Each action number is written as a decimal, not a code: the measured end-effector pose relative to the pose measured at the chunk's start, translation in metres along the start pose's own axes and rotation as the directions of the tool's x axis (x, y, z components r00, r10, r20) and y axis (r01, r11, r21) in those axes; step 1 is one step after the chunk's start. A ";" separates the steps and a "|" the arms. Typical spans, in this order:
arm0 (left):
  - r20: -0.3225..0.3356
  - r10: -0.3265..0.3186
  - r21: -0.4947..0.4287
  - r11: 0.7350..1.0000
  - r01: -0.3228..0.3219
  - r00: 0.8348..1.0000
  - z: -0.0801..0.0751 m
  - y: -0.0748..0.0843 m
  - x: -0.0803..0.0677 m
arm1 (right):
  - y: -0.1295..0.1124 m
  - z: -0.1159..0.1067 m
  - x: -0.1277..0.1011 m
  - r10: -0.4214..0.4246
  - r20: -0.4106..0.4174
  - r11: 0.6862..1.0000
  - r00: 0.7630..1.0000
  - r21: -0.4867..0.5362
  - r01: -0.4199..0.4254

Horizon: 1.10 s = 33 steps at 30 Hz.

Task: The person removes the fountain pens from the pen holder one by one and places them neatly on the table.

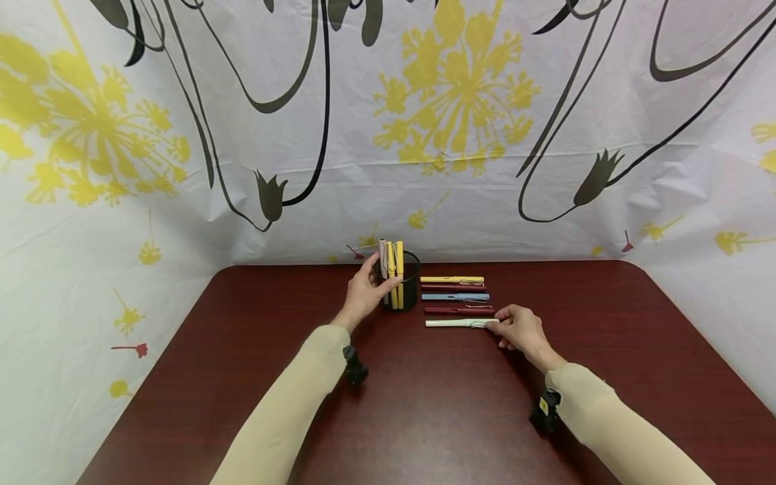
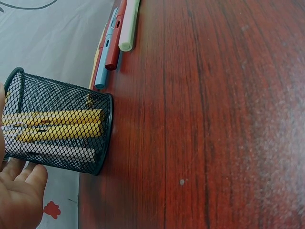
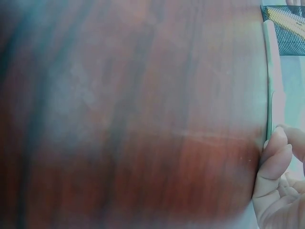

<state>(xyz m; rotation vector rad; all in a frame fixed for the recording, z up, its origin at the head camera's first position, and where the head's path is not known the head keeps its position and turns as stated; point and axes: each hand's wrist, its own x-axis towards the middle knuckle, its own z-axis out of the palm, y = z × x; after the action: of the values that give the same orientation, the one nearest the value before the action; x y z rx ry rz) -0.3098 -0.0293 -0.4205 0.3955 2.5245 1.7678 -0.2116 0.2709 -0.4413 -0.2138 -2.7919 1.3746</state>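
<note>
A black mesh pen cup (image 1: 411, 286) stands at the back of the table with two yellow pens (image 1: 399, 269) and a greyish-pink pen (image 1: 382, 250) upright in it. My left hand (image 1: 362, 289) grips the cup's left side near the rim, thumb across the front; in the left wrist view its fingers (image 2: 35, 179) lie along the mesh. To the right lies a row of pens. Nearest me is a whitish-green pen (image 1: 455, 323), whose right end my right hand (image 1: 523, 331) pinches between thumb and fingers. The same pen (image 3: 272, 71) runs up from the fingertips in the right wrist view.
Behind the whitish pen lie a dark red pen (image 1: 445, 311), a blue pen (image 1: 448, 296), another dark red pen (image 1: 448, 288) and a yellow pen (image 1: 445, 279), roughly parallel. The dark red wooden table (image 1: 424, 404) ends at a patterned white cloth (image 1: 339, 135) behind.
</note>
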 end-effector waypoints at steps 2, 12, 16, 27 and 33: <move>-0.002 0.002 0.000 1.000 -0.002 1.000 0.000 0.000 0.000 | 0.000 0.000 0.000 0.004 0.001 1.000 1.000 -0.003 -0.004; -0.003 0.003 0.003 1.000 -0.003 1.000 0.000 0.000 -0.001 | 0.000 0.001 0.000 0.012 0.002 1.000 1.000 -0.020 -0.012; -0.001 0.006 -0.002 1.000 -0.006 1.000 -0.001 0.001 -0.001 | -0.001 0.002 0.000 0.016 -0.002 0.999 1.000 -0.037 -0.016; -0.001 0.011 -0.003 1.000 -0.011 1.000 -0.001 0.001 -0.001 | -0.002 0.001 0.000 0.007 0.002 0.999 1.000 -0.047 -0.007; -0.004 0.011 -0.005 1.000 -0.011 1.000 0.000 0.000 -0.001 | -0.001 0.002 0.000 0.007 0.000 0.999 1.000 -0.048 -0.007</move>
<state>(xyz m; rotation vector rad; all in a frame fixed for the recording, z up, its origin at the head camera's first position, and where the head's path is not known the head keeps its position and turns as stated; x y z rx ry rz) -0.3090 -0.0295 -0.4208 0.4065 2.5250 1.7803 -0.2119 0.2690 -0.4416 -0.2255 -2.8295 1.3093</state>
